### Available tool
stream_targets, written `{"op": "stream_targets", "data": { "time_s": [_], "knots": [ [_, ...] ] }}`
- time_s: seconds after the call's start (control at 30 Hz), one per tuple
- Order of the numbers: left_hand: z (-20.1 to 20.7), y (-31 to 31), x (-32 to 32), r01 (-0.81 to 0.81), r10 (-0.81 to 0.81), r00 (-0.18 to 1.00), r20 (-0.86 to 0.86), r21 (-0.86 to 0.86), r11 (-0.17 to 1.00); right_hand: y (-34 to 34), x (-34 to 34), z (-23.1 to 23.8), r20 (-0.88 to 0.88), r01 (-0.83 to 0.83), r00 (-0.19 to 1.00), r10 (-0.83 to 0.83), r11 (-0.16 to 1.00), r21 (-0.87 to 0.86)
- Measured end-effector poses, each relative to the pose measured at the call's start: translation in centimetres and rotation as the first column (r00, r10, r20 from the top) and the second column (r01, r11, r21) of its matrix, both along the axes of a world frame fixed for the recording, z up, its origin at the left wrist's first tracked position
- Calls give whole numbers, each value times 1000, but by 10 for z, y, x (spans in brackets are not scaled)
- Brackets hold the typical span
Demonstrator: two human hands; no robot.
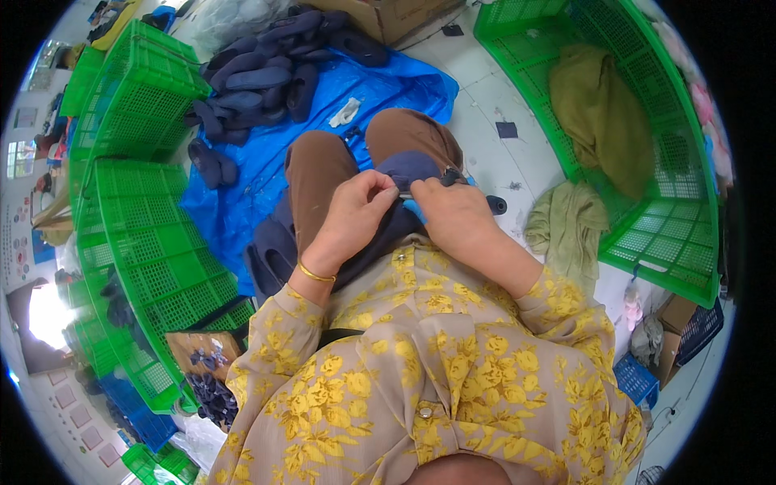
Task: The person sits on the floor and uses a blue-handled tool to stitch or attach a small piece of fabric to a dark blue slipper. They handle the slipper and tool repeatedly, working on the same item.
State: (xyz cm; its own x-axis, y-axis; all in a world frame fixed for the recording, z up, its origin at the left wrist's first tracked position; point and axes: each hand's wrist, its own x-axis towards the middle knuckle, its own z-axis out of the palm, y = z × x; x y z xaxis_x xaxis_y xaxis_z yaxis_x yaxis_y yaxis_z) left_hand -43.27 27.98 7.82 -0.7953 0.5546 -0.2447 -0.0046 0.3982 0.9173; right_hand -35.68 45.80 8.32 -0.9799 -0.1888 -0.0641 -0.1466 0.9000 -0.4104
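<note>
"Where to find the navy shoe (410,166)?"

"Nearside of the blue sheet (408,90), likely for steadying against the lap (317,184)."

"And for grip?"

"With left hand (358,208), pinched narrow, probably for precision; with right hand (453,206), curled, impossible to tell around what."

**Blue sheet (388,85) carries a shoe heap on the pale floor (478,133)!**

And what a load: dark blue shoes (259,78) pile up at upper left, with a pair (212,163) just below the heap. A crumpled white rag (346,113) lies to their right. Onto the bare tiles, upper right of centre, a dark scrap (507,129) lies flat; far right, a big green crate (663,242) stands.
</note>
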Motion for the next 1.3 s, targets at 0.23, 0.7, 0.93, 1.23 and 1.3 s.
{"op": "stream_targets", "data": {
  "time_s": [0.23,0.7,0.93,1.23,1.3],
  "knots": [
    [47,-32,6,165,-210,930,-302,-169,972,19,3,4,95,263,965,-246,892,-369],
    [104,-283,2,-807,937,331,-114,480,344,73,14,-18,503,644,738,-450,246,-724],
    [96,-329,28,-895,777,-223,-589,439,76,71,10,-26,421,552,761,-494,153,-819],
    [-141,-212,65,-303,428,902,-52,-782,545,305,44,8,510,359,641,-574,-364,-860],
    [-138,-197,59,-325,455,885,-102,-834,446,409,103,39,298,167,535,-790,-247,-955]
  ]
}}
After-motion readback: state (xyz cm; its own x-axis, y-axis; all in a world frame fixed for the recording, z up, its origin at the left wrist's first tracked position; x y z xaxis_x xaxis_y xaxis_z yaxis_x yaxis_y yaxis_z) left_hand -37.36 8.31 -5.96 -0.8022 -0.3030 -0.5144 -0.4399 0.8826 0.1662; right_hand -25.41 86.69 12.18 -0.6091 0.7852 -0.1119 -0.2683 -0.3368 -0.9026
